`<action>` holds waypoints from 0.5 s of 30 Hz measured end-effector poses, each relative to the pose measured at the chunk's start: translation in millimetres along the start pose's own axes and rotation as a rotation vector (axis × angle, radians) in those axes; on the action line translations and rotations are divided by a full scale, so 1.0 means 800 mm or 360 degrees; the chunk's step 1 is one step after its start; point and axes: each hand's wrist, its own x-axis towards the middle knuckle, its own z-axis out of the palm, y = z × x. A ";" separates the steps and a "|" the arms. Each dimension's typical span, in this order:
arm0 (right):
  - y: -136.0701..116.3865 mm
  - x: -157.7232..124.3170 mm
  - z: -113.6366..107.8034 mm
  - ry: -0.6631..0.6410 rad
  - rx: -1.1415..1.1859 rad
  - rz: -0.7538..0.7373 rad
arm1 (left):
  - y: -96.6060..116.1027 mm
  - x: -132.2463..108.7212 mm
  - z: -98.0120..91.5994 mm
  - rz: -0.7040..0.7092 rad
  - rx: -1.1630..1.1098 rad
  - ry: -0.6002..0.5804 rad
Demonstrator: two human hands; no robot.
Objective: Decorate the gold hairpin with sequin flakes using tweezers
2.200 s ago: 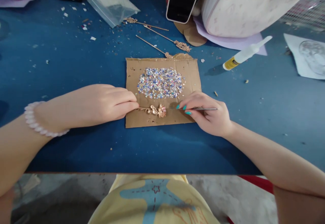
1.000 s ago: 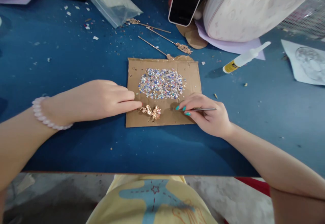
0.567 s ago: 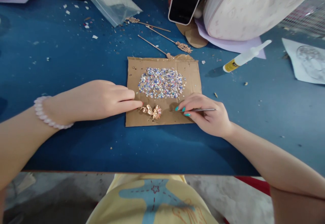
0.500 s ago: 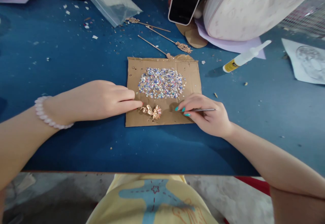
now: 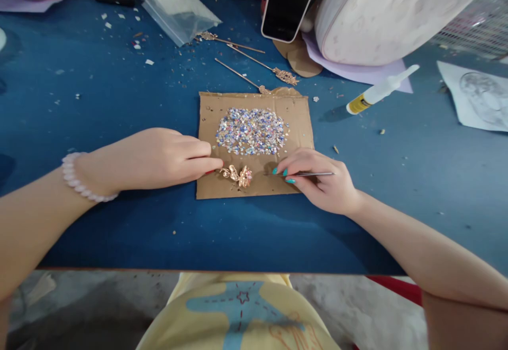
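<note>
Gold flower pin (image 5: pixel 234 174) lies low on the cardboard (image 5: pixel 272 189), below the glittery chips (image 5: pixel 252 130).

Leftmost, my left hand (image 5: pixel 166 157) has its fingers together and, I judge, clamped on the stem, which they hide. Beside them sits the pin's head; it should feel light and stiff, the metal smooth enough to roll, the petals perhaps fragile, so the stem is the place to take hold. Farther right, my right hand (image 5: pixel 323 183) pinches a thin metal tool (image 5: pixel 315 174) between thumb and fingers, its tip pointing at the flower, near but apart.
</note>
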 end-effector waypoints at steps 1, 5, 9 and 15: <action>0.000 0.000 0.000 -0.0002 -0.0002 0.0002 | 0.000 0.000 0.000 0.0018 0.0024 0.0008; -0.002 0.001 -0.001 0.0008 0.0007 0.0011 | -0.001 0.001 -0.001 -0.0001 -0.0016 -0.0011; -0.009 0.004 -0.001 -0.0049 -0.0018 0.0007 | 0.000 0.003 -0.003 -0.0013 -0.0083 0.0010; -0.014 0.005 0.000 -0.0073 -0.0057 0.0020 | 0.002 0.003 -0.006 0.0056 0.0005 0.0031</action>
